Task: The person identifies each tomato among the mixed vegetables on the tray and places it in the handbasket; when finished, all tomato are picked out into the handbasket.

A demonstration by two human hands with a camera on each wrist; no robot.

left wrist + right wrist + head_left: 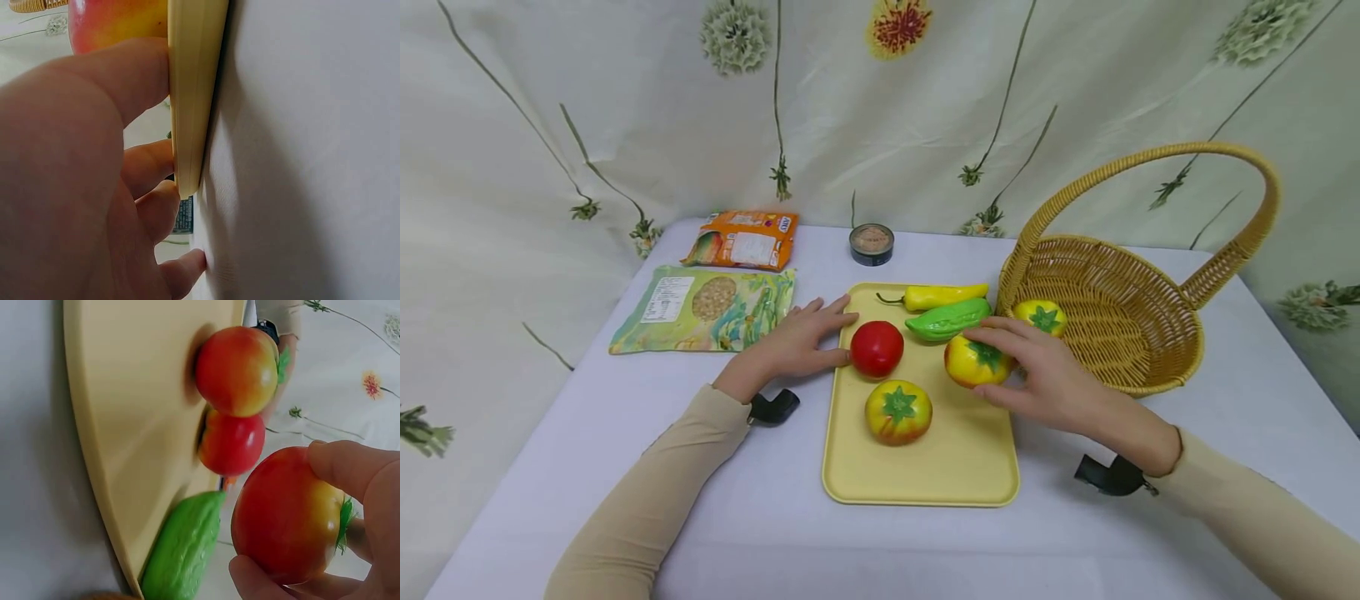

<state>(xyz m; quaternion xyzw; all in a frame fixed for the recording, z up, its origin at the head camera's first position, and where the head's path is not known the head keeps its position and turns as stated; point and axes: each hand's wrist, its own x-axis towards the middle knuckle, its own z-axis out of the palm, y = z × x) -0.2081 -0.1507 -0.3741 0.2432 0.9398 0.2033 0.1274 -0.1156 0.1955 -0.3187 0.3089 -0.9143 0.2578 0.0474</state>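
My right hand (1037, 375) grips a yellow-and-red tomato (976, 361) with a green leafy top, thumb on one side and fingers on the other. In the right wrist view this tomato (287, 515) is held off the yellow tray (134, 381). My left hand (805, 337) lies spread at the tray's left rim, its thumb and fingertips (153, 165) against the side. Near that thumb is a red round fruit (877, 350). Another yellow-and-red tomato (898, 412) rests mid-tray. A green bumpy vegetable (949, 320) and a yellow pepper (943, 297) lie at the tray's far end.
A wicker basket (1150, 371) with a tall handle stands right of the tray, one yellow tomato (1041, 317) in it. Left of the tray lie a green food bag (745, 300) and an orange packet (752, 246). A small round tin (872, 243) sits at the back.
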